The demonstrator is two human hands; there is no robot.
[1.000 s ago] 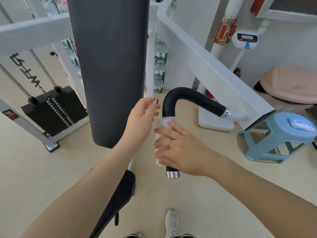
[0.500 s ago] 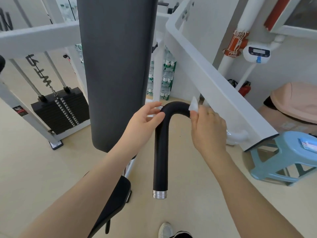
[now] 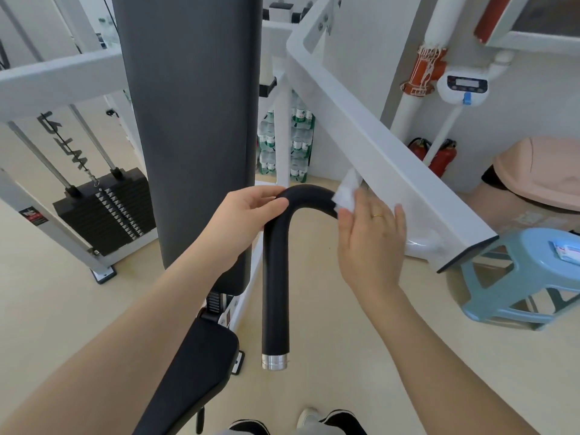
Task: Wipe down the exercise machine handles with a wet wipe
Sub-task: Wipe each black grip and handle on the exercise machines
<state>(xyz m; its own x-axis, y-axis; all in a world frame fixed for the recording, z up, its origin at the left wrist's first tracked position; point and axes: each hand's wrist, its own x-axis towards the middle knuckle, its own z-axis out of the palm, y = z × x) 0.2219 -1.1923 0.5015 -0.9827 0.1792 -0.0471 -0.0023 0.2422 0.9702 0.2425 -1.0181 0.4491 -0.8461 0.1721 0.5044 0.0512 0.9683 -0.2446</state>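
Since a second ago the right hand (image 3: 372,243) has travelled up off the straight lower run of the handle (image 3: 276,271) to its far bend, carrying the wet wipe (image 3: 346,193) along; half a second back it was already near the top of the curve, and now it sits a little further round, toward the white frame arm (image 3: 386,158). Left hand (image 3: 243,224) steadies at the near side of the bend, thumb and fingers closed lightly around the black grip, not clenched. Right fingers are together, pressing the wipe against the tube; a white corner sticks up above the fingertips, so the hold looks like a flat pinch more than a fist. Handle is a rigid curved bar in black foam or rubber sleeve, ending in a bare metal cap (image 3: 273,362) that hangs free beside the dark back pad (image 3: 191,120). Judged stiff and fixed: it will not give under pressure, though it may swing on its pivot, hence the bracing hand. Sleeve likely grippy, dragging on a damp cloth. Wipe is thin, soft, limp; it bunches easily, best wrapped round the tube and held by palm and fingers. Remaining stretch behind the right hand is hidden.
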